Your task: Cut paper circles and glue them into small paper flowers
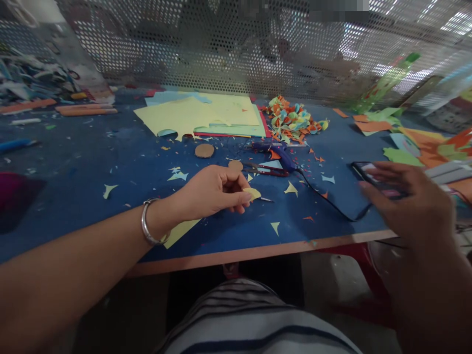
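Room between left hand (212,191) and phone (362,172), but black cord (337,209) across it.

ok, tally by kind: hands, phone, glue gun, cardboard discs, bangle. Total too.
Hands: 2
Phone: 1
Glue gun: 1
Cardboard discs: 2
Bangle: 1
Total: 7

From here I see a silvery bangle (145,222) round the left wrist (164,211) and a white top (254,322) with dark stripes.
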Motion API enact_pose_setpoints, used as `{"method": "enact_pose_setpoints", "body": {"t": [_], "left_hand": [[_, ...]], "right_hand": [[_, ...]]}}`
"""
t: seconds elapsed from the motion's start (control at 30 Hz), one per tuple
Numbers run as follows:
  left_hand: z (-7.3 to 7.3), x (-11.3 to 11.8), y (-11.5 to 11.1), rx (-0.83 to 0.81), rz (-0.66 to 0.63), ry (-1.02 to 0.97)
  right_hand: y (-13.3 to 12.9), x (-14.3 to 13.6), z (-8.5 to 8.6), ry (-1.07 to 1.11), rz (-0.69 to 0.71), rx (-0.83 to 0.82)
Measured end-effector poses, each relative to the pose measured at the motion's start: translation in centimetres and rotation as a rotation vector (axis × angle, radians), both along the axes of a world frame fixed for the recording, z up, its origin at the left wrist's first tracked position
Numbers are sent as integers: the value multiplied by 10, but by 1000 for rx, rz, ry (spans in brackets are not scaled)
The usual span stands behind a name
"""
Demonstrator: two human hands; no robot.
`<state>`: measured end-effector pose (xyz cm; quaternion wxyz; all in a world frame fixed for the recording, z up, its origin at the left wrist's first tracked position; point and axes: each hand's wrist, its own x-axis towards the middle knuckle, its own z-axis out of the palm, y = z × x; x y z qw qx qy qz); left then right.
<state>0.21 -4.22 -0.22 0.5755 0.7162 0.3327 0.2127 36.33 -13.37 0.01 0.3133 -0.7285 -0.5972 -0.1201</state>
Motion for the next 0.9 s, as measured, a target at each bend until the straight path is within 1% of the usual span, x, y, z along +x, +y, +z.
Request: {"method": "enact_pose_setpoints", "body": {"t": [0.1,0.17,0.2,0.27,0.33,0.43,0.53,0.67,0.8,0.9], "left_hand": [[-2,1,1,-67,0,-33],[-4,1,1,-77,2,-49],[-5,1,1,-74,5,-57],[-7,0,1,-56,12,-69],[-7,0,1,-38,25,-74],[-5,-1,1,-52,45,-72],[-3,-1,2,-53,78,-86],[-6,-1,5,-24,146,-127],[-8,-2,8,-7,125,-111],[-6,-3,10,-53,137,-96]], "right_hand": [[17,-61,8,37,321,-23],[28,-94,12,156,504,-162],[33,-107,12,208,601,-215],[42,-127,13,270,721,-353],[50,-139,13,318,825,-463],[59,-147,13,350,862,-520],[66,-148,13,351,854,-507],[72,-150,13,327,842,-496],[79,-150,13,313,864,-523],[89,-142,8,313,845,-471]]}}
